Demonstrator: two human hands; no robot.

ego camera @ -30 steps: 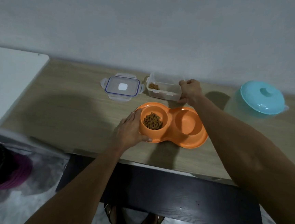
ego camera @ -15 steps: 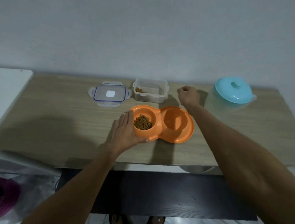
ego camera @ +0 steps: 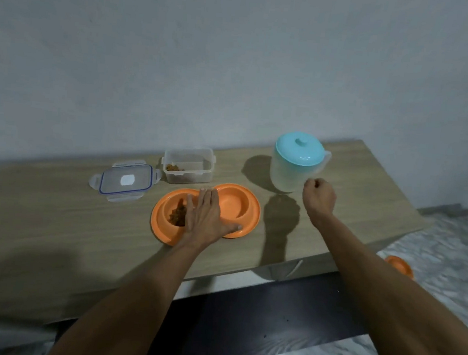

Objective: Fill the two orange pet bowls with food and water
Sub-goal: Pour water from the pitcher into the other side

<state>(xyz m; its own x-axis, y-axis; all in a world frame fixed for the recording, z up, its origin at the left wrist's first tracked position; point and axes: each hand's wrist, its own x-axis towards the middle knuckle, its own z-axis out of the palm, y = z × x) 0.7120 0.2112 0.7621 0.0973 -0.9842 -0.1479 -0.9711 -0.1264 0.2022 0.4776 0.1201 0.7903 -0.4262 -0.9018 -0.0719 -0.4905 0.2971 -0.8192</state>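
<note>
An orange double pet bowl (ego camera: 248, 211) lies on the wooden table (ego camera: 54, 218). Brown kibble (ego camera: 177, 215) fills its left bowl, while the right bowl holds nothing. My left hand (ego camera: 205, 217) rests flat over the middle of the double bowl, fingers spread, thumb on its front rim. My right hand (ego camera: 318, 197) hovers loosely curled beside a clear jug with a turquoise lid (ego camera: 298, 160), just short of its handle and holding nothing. A clear food container (ego camera: 188, 165) with a little kibble stands behind the bowls.
The container's clear lid with a blue seal (ego camera: 126, 182) lies left of it. The wall runs close behind the table. A dark bench (ego camera: 271, 316) sits below the table's front edge. Another orange object (ego camera: 399, 265) lies on the marble floor at the right.
My right hand left the food container and travelled right to the jug. My left hand slid from the bowl's left side onto its middle. The view swung right.
</note>
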